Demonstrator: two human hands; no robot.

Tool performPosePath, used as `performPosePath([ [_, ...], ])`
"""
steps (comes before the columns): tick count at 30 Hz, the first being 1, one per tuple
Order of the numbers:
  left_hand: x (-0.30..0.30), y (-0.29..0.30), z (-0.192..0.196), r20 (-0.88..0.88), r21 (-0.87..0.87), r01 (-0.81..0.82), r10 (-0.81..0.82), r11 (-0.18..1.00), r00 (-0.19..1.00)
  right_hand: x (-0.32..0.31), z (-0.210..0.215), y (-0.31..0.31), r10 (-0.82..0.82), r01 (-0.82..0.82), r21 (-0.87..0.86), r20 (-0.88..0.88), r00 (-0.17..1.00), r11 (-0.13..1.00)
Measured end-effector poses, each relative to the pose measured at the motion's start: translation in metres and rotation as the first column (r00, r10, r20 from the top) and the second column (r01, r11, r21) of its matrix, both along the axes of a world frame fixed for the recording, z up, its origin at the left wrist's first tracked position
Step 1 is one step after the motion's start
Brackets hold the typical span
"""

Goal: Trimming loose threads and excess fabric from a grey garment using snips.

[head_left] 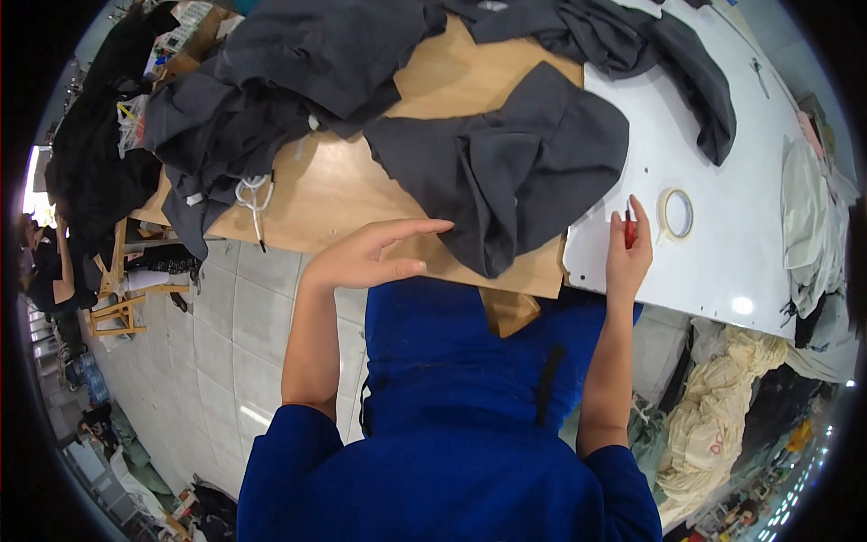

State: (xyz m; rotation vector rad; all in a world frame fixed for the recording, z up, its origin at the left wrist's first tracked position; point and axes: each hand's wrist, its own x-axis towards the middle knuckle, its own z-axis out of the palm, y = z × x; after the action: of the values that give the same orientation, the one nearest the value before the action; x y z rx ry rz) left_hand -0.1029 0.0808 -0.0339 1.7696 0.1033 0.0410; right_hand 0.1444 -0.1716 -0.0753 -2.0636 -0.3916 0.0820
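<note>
My left hand (370, 253) lies flat and open on the wooden tabletop (334, 194), its fingertips almost at the near edge of a dark grey fabric piece (506, 167). My right hand (628, 248) is closed on a small red tool (629, 228) and rests on the white table surface (741, 244), just right of that fabric. A roll of tape (675, 214) sits a little to the right of my right hand.
A heap of dark grey garments (271, 81) covers the far left of the table, with white-handled scissors (255, 199) at its near edge. More grey cloth (650, 54) lies at the back right. Pale fabric bundles (722, 406) sit below the white table.
</note>
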Motion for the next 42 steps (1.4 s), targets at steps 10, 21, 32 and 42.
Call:
performPosePath([
  [10, 0.045, -0.047, -0.013, -0.021, -0.114, -0.648, 0.65, 0.753, 0.76, -0.053, 0.012, 0.027, 0.358, -0.291, 0.323, -0.171, 0.918, 0.901],
  [21, 0.077, -0.053, -0.03, 0.0, -0.122, -0.571, 0.576, 0.812, 0.818, -0.083, -0.003, 0.029, 0.324, -0.24, 0.351, -0.206, 0.923, 0.905],
  [32, 0.055, -0.12, 0.011, -0.303, -0.844, -0.331, 0.134, 0.421, 0.943, -0.087, 0.008, -0.013, 0.194, -0.209, 0.354, 0.076, 0.978, 0.911],
  [42, 0.08, -0.117, 0.003, -0.318, -0.884, -0.436, 0.465, 0.171, 0.826, -0.08, 0.042, -0.034, 0.36, -0.346, 0.111, -0.169, 0.917, 0.932],
])
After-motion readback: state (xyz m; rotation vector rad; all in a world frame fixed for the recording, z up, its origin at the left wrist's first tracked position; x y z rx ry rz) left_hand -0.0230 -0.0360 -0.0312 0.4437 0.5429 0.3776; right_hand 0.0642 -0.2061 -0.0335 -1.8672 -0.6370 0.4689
